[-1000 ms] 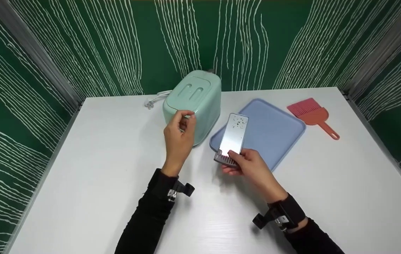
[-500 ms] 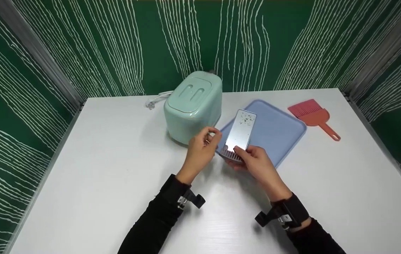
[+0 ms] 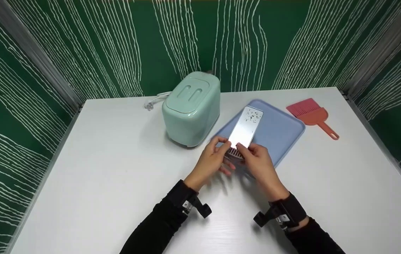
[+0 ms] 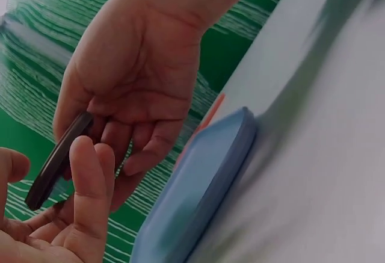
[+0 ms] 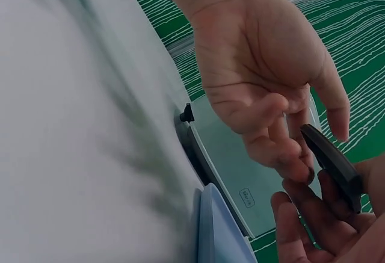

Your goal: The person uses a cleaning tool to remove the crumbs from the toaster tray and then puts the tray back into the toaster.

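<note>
A slim metal crumb tray (image 3: 245, 127) with a slotted grey end lies tilted between both hands, over the blue tray (image 3: 279, 137). Dark crumbs (image 3: 253, 115) are gathered at its far end. My right hand (image 3: 262, 165) grips it near the slotted end, thumb on top. At its left edge, the thumb and index finger of my left hand (image 3: 209, 160) pinch it, the other fingers spread below. Only the dark edge of the crumb tray (image 5: 334, 163) shows in the right wrist view, between the two hands. A mint-green toaster (image 3: 188, 125) stands just left of the blue tray.
An orange-handled brush (image 3: 315, 116) with pinkish-red bristles lies right of the blue tray. The toaster's white cord and plug (image 3: 151, 103) rest behind it on the left. Green walls with white streaks (image 3: 200, 42) enclose the white table (image 3: 98, 176).
My left hand has come from the toaster's front over to the right, to the crumb tray's edge. The right hand has shifted the crumb tray slightly right and away, further over the blue tray.
</note>
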A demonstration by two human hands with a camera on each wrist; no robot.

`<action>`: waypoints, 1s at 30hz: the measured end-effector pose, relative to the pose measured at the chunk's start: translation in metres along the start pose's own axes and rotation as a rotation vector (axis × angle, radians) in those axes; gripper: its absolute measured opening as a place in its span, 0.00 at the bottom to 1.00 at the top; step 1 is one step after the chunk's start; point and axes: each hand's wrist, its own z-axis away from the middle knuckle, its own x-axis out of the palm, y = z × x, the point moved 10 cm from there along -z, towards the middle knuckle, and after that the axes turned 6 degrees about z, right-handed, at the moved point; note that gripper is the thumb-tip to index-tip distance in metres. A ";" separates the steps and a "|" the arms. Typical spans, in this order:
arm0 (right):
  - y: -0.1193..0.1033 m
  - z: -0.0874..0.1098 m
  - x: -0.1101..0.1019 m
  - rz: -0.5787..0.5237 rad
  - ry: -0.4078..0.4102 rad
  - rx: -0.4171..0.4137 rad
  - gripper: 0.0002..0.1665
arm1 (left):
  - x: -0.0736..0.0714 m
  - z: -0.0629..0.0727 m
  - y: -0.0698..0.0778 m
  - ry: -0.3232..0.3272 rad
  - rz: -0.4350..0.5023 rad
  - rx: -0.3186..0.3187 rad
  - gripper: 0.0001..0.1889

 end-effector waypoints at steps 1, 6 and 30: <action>0.000 0.000 0.000 -0.001 0.009 -0.001 0.19 | 0.004 0.000 -0.003 -0.012 0.037 -0.013 0.13; 0.003 0.001 -0.001 0.030 0.035 -0.004 0.19 | 0.017 0.000 -0.014 -0.004 0.153 -0.043 0.11; 0.003 -0.004 0.003 0.004 -0.119 0.006 0.26 | 0.016 -0.004 -0.004 0.019 0.268 0.063 0.09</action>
